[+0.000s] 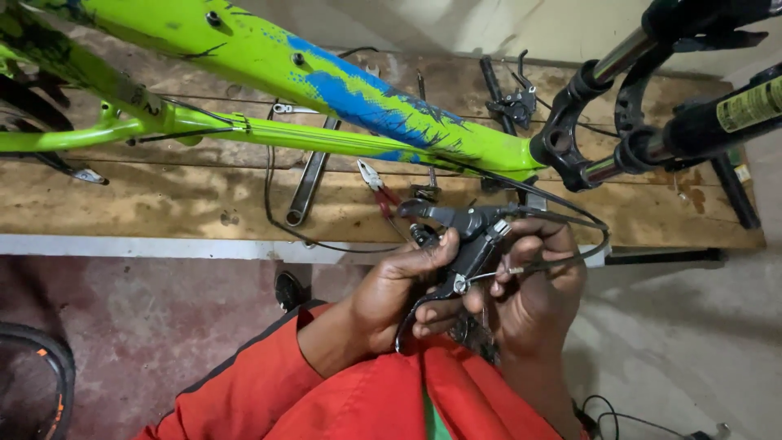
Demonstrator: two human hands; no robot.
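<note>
Red sleeves nearest. Left hand (391,293) fingers clasp black brake lever unit (464,236); right hand (533,285) fingers pinch its thin cable (521,267). Unit below green bike frame (326,90), before desk (187,204); pliers (376,186) just beyond. Judgement: hold unit steady, feed cable straight.

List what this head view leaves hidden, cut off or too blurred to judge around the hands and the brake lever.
- Brake lever: its lower body is covered by the left hand and right hand.
- Cable: its end at the lever is too thin to make out.
- Bike frame: cut off by the top and left edges.
- Fork: legs run out of the right edge.
- Pliers: handles partly hidden behind the lever.
</note>
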